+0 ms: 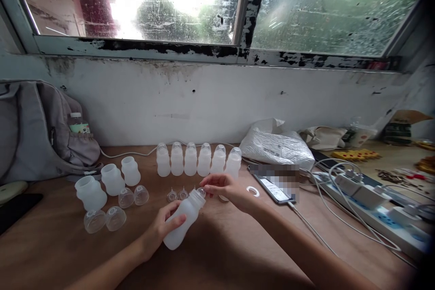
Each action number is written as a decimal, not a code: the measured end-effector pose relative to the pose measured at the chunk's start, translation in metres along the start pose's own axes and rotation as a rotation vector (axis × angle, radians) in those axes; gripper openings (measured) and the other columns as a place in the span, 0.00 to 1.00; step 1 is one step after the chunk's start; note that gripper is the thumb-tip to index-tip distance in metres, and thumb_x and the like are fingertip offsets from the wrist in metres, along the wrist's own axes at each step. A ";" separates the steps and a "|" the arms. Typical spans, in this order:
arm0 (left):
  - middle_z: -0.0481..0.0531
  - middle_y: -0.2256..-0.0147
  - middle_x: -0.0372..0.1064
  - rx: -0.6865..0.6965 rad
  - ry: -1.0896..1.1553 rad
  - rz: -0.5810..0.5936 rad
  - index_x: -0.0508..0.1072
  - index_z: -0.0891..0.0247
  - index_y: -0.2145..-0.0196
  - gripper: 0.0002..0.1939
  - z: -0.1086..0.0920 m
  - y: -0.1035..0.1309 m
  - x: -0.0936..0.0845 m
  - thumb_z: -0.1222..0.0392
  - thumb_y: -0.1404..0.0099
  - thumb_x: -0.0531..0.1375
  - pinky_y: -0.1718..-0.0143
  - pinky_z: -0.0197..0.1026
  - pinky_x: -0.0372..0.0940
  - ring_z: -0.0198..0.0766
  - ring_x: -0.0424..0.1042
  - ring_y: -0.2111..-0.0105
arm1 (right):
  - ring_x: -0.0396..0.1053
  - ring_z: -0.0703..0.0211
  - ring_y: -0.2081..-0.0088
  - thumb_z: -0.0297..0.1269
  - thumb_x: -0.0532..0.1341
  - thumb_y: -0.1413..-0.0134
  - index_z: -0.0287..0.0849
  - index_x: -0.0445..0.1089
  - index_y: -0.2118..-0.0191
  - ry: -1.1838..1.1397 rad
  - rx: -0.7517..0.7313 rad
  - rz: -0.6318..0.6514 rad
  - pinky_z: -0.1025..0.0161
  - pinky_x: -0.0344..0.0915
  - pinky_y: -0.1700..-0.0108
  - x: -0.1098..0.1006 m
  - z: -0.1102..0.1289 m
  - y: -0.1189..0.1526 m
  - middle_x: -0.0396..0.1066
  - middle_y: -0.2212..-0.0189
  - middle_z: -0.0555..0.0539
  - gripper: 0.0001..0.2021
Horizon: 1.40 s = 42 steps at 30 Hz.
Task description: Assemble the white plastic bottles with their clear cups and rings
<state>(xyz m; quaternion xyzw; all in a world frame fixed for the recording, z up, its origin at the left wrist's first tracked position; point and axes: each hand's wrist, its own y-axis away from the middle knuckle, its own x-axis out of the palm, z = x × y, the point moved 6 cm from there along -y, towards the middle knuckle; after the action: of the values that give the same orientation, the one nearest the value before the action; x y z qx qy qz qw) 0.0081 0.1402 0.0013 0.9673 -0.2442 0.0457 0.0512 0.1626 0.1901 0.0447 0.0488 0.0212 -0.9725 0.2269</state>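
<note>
My left hand [166, 223] is wrapped around a frosted white baby bottle [184, 222], tilted with its mouth up and to the right. At that mouth, the fingers of my right hand [219, 186] pinch a clear bottle nipple [201, 191]. Whether the nipple is seated in the opening, I cannot tell. Just behind the held bottle lie several clear nipples [171, 195], partly covered by my hands. To the right of my right hand is a white collar ring [252, 190], and a second pale round piece [224, 198] is mostly hidden under my wrist.
Several capped bottles [177, 158] stand in a row near the wall. On the left are three open bottles [113, 180] and several clear domed caps [116, 218]. A phone [272, 186], a silver bag [277, 145], a power strip [401, 231] with cables and a grey backpack [41, 127] flank the table.
</note>
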 end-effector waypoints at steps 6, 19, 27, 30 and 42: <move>0.51 0.71 0.63 -0.024 -0.060 0.049 0.67 0.65 0.60 0.22 -0.001 0.000 0.002 0.47 0.48 0.56 0.75 0.34 0.58 0.34 0.63 0.74 | 0.60 0.67 0.77 0.44 0.62 0.61 0.37 0.70 0.72 0.126 0.031 0.031 0.69 0.54 0.76 -0.004 -0.001 -0.001 0.66 0.80 0.51 0.13; 0.51 0.70 0.64 0.013 -0.115 0.079 0.67 0.65 0.60 0.21 -0.003 -0.001 0.002 0.47 0.47 0.56 0.72 0.35 0.58 0.34 0.63 0.72 | 0.54 0.71 0.83 0.49 0.53 0.51 0.39 0.60 0.77 0.409 0.017 0.099 0.71 0.50 0.82 0.004 0.004 0.007 0.59 0.83 0.54 0.17; 0.50 0.70 0.63 0.025 -0.118 0.116 0.66 0.66 0.60 0.21 -0.001 -0.002 0.004 0.47 0.47 0.56 0.71 0.36 0.58 0.34 0.62 0.71 | 0.49 0.72 0.84 0.49 0.50 0.49 0.39 0.55 0.82 0.475 -0.006 0.157 0.71 0.44 0.83 0.006 0.005 0.007 0.53 0.87 0.55 0.20; 0.51 0.70 0.63 0.021 -0.109 0.128 0.66 0.66 0.60 0.21 0.000 -0.003 0.004 0.48 0.47 0.56 0.71 0.35 0.58 0.34 0.62 0.71 | 0.50 0.72 0.83 0.49 0.52 0.50 0.39 0.55 0.80 0.483 -0.027 0.154 0.71 0.46 0.82 0.007 0.007 0.007 0.55 0.85 0.55 0.18; 0.55 0.70 0.64 -0.010 0.133 0.112 0.65 0.69 0.61 0.20 0.010 0.001 0.004 0.48 0.43 0.52 0.77 0.33 0.56 0.33 0.64 0.76 | 0.62 0.63 0.65 0.44 0.61 0.57 0.42 0.61 0.55 0.139 -0.110 0.235 0.66 0.59 0.66 0.023 0.013 0.011 0.63 0.63 0.48 0.22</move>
<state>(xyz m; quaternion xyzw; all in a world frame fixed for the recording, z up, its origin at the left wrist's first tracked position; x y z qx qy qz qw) 0.0113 0.1362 -0.0086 0.9467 -0.2941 0.1112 0.0695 0.1457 0.1698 0.0554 0.1060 0.0841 -0.9308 0.3396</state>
